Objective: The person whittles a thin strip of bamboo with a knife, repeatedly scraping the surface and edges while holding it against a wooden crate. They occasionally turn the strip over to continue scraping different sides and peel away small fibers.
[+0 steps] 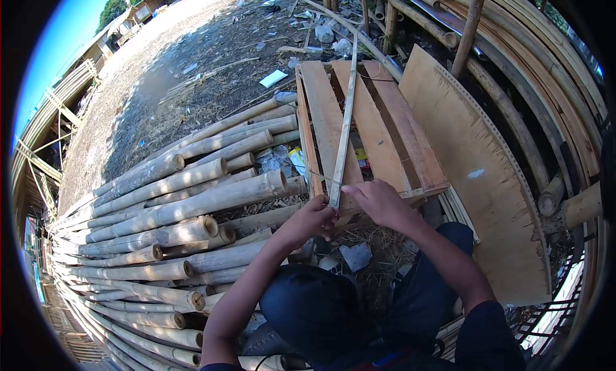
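Note:
A long, narrow bamboo strip (347, 121) runs away from me over a slatted wooden crate (317, 95). Its near end is gripped by my left hand (311, 220), fingers curled round it. My right hand (378, 203) is closed at the crate's near edge, just right of the strip. From its fingers a thin, dark, blade-like piece (325, 178) reaches left across the strip; its exact kind is too small to make out, and the part inside the hand is hidden.
Cut bamboo poles (231, 190) lie stacked on the left. A curved plywood sheet (475, 159) leans at the right, before more long bamboo (513, 44) on a post rack. Litter (274, 78) is scattered on the ground ahead. My knees (308, 300) are below the hands.

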The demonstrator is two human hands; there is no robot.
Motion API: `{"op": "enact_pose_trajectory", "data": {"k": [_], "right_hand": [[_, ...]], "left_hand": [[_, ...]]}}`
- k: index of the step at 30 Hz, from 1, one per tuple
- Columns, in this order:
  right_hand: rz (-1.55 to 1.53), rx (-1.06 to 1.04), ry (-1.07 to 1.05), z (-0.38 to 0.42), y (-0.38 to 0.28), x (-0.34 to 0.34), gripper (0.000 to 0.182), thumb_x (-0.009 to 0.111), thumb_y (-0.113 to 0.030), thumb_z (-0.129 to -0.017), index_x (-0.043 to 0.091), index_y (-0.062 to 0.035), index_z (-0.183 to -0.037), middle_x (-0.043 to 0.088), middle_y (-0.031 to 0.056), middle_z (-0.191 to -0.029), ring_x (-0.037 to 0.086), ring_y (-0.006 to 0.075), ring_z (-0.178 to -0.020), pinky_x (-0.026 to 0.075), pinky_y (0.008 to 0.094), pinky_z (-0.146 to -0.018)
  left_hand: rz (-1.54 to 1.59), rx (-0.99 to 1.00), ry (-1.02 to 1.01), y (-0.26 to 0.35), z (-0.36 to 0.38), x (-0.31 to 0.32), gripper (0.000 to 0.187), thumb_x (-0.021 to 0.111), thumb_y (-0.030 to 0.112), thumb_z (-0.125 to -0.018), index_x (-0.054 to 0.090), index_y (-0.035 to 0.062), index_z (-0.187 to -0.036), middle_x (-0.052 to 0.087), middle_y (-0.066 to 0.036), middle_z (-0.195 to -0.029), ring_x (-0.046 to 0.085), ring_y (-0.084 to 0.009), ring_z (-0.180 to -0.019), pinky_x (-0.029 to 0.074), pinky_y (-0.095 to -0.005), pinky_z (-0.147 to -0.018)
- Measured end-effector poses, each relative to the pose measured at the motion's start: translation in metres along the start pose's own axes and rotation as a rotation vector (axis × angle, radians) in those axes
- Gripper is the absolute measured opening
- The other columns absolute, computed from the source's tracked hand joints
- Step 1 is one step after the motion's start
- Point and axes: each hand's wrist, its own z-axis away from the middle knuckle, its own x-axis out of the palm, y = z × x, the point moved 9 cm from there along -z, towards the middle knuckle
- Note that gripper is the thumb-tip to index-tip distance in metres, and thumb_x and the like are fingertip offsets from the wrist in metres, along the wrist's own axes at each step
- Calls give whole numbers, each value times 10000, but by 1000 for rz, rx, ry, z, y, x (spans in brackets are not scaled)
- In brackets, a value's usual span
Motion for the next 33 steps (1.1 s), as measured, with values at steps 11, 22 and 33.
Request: {"op": "enact_pose_trajectory", "data": {"k": [11,22,33], "right_hand": [[-121,-106,45,14,-27,10,578,375,-437,-1017,670,11,-802,623,230,-657,638,413,-692,498,489,-662],[139,-160,105,7,-33,8,535,418,-443,-1003,643,-32,-744,629,176,-615,652,354,-610,506,458,-582],[349,108,385,-33,57,-36,552,408,-465,-1002,652,-39,-749,643,175,-628,661,350,-604,506,478,-535]], "left_hand": [[149,36,-1,1,-1,0,168,517,152,-967,466,27,-1067,500,-27,-867,482,-103,-715,468,-279,-580],[140,8,40,-6,-8,-9,157,507,214,-984,481,63,-1020,473,6,-841,463,-95,-705,457,-281,-595],[212,-20,-26,-5,5,5,110,492,139,-947,478,60,-1023,471,-7,-821,465,-103,-665,455,-285,-548]]}}
